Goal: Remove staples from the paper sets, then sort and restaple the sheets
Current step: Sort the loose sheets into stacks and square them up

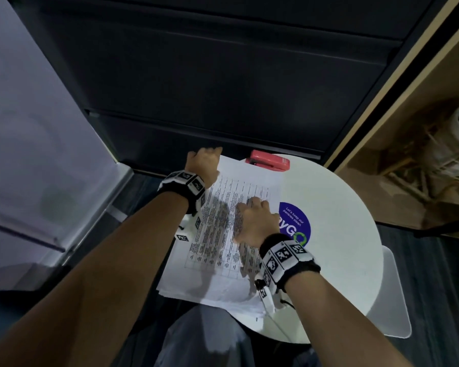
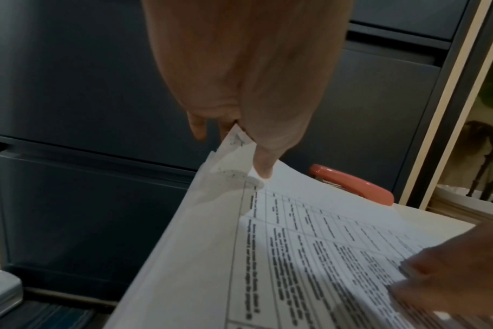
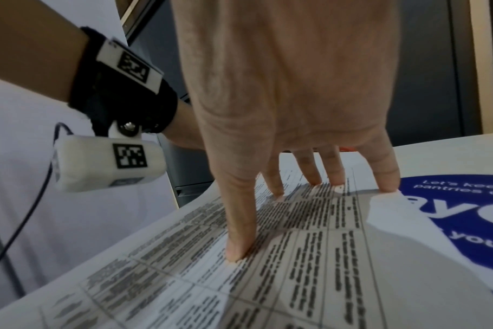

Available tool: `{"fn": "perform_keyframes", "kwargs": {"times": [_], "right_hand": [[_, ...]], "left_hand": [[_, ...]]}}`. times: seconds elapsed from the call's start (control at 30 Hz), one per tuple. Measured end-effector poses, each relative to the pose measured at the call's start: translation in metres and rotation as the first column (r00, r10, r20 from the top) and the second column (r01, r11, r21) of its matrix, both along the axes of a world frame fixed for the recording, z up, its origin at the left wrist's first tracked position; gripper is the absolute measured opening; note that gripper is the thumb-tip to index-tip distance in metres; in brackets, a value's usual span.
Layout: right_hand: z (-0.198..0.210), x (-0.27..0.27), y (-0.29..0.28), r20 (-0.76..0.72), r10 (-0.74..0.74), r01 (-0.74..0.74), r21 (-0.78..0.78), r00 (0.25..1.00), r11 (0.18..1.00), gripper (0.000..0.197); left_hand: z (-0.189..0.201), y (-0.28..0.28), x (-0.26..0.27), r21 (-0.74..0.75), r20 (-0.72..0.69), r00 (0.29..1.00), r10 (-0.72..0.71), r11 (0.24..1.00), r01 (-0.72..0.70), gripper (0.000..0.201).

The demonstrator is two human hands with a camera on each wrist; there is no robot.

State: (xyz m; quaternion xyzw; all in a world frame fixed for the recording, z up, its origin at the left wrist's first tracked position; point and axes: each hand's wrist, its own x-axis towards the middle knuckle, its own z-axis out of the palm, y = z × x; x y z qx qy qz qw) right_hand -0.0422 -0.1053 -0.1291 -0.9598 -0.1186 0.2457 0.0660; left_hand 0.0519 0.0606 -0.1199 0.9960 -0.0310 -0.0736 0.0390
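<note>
We had the paper stack (image 1: 217, 234) lying lengthwise away from us, left hand (image 1: 204, 162) pinching its far-left corner beside the red stapler (image 1: 268, 160), right hand (image 1: 255, 223) spread flat pressing mid-page.

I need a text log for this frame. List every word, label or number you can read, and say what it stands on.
"Let's keep our pantries clean." on the round blue sticker on the white table.
"you", larger, on the same sticker in the right wrist view; the big logo letters are cut off by the paper.
Printed table on the paper stack: too blurred to read.
Square black-and-white codes on the wristbands: no words.
Red stapler: no text visible.
</note>
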Motion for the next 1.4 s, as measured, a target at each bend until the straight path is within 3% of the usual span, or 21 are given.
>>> {"fn": "perform_keyframes", "kwargs": {"times": [0.1,0.17,0.23,0.3,0.37,0.43,0.53,0.63,0.7,0.77,0.9,1.07,1.23,1.4], "right_hand": [[-0.001,0.0,0.001,0.0,0.004,-0.004,-0.014,1.0,1.0,0.077],[-0.003,0.0,0.001,0.002,0.003,-0.003,-0.012,1.0,1.0,0.076],[-0.003,0.0,0.001,0.003,0.006,-0.006,-0.016,1.0,1.0,0.076],[-0.002,0.0,0.002,0.004,0.013,-0.013,-0.028,1.0,1.0,0.077],[-0.002,-0.001,0.003,0.004,0.017,-0.017,-0.035,1.0,0.999,0.078],[-0.002,-0.001,0.003,-0.001,0.017,-0.017,-0.033,1.0,0.999,0.079],[-0.001,-0.001,0.002,-0.007,0.015,-0.015,-0.029,1.0,0.999,0.078],[-0.001,-0.001,0.003,-0.002,0.015,-0.015,-0.031,1.0,0.999,0.076],[-0.002,-0.001,0.003,0.006,0.019,-0.019,-0.035,1.0,0.999,0.075],[-0.003,-0.001,0.002,0.009,0.022,-0.021,-0.035,1.0,0.999,0.075],[-0.005,0.0,0.003,0.002,0.023,-0.023,-0.036,1.0,0.999,0.077],[-0.005,0.0,0.002,0.007,0.021,-0.021,-0.035,1.0,0.999,0.077],[-0.005,0.0,0.002,-0.005,0.019,-0.02,-0.033,1.0,0.999,0.078],[-0.005,0.0,0.002,-0.008,0.022,-0.022,-0.037,1.0,0.999,0.079]], "left_hand": [[-0.004,-0.001,0.001,0.091,0.094,0.995,-0.045,0.995,0.036,0.044],[-0.005,0.0,0.0,0.045,0.185,0.981,-0.05,0.998,0.042,0.033],[-0.003,0.003,-0.002,-0.127,0.231,0.973,0.005,0.992,0.025,0.024],[-0.002,0.008,-0.005,-0.377,0.243,0.962,0.121,0.926,-0.021,0.019],[-0.002,0.014,-0.007,-0.472,0.29,0.942,0.172,0.881,-0.015,0.021],[-0.005,0.018,-0.01,-0.407,0.296,0.948,0.118,0.913,0.013,0.023],[-0.009,0.017,-0.014,-0.147,0.252,0.967,-0.018,0.988,0.057,0.039],[-0.011,0.012,-0.013,0.022,0.239,0.968,-0.079,0.997,0.076,0.057],[-0.009,0.009,-0.009,0.099,0.18,0.979,-0.097,0.992,0.08,0.058],[-0.007,0.007,-0.004,0.152,0.164,0.983,-0.08,0.987,0.056,0.054],[-0.005,0.004,0.002,0.121,0.189,0.98,-0.057,0.992,0.035,0.034],[-0.008,0.009,0.0,0.057,0.33,0.936,-0.119,0.993,0.105,0.026],[-0.005,0.004,-0.007,0.31,0.277,0.938,-0.207,0.944,0.116,0.019],[-0.004,0.001,-0.008,0.414,0.242,0.936,-0.256,0.9,0.14,0.01]]}}
